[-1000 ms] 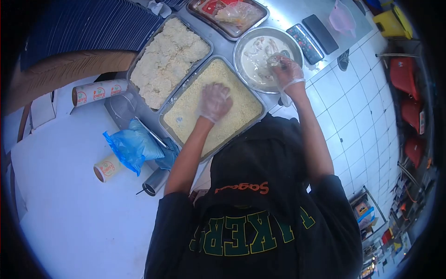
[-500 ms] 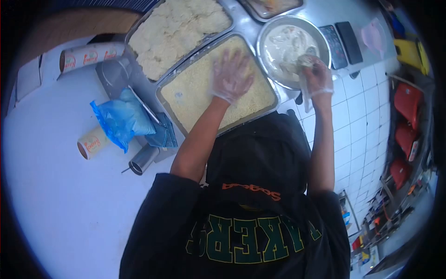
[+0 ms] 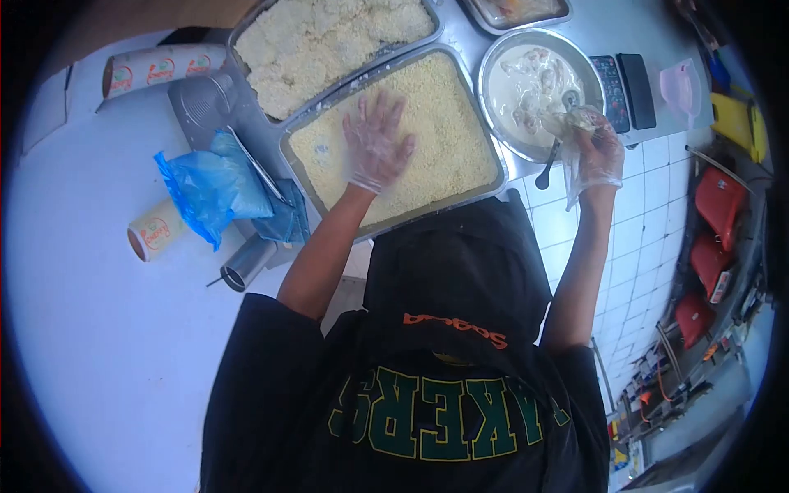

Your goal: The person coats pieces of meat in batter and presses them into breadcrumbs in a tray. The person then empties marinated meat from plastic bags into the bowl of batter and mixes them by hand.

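Note:
My left hand, in a clear plastic glove, is over the left part of a metal tray of pale yellow crumbs, palm down and fingers spread. At the right rim of a steel bowl is my right hand, also in a loose clear glove. Its fingers are bent together around something pale and wet that I cannot make out. Several pieces of what looks like raw meat lie in the bowl's milky white liquid. A utensil with a dark handle leans out over the bowl's near edge.
A second tray holds crumb-coated pieces at the back left. Right of the bowl are a black digital scale and a pink plastic container. A blue plastic bag and printed paper rolls are on the left. Red chairs stand far right.
My left hand has shifted left over the crumbs. My right hand has moved right and slightly down, from over the liquid to the bowl's rim. The whole view has shifted a little.

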